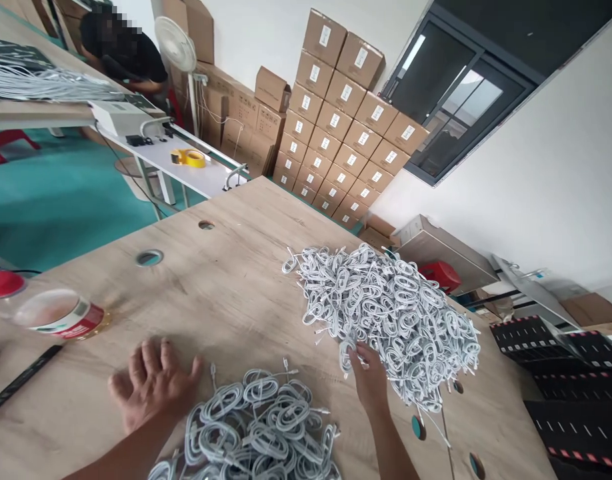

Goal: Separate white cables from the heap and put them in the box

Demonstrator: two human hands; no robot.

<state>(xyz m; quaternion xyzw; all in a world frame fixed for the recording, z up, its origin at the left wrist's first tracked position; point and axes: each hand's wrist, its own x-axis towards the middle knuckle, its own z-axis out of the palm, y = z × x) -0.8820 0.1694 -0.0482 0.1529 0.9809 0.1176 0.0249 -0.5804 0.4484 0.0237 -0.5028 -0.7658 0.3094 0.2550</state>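
Note:
Flat on the wooden table (226,267), my left hand (153,387) rests with its fingers spread and holds nothing. Just right of it lies a smaller heap of coiled white cables (266,427). My right hand (369,373) is at the near left edge of a large pile of coiled white cables (386,300). Its thumb and fingers pinch one coiled cable (347,353), which touches or nearly touches the pile.
A clear plastic jar (69,317) and a black strip (23,380) are at the left. Round holes, one metal-rimmed (149,258), pierce the table. Beyond are a side table with yellow tape (190,158), stacked cartons (336,120), a fan (176,43) and a person (123,50).

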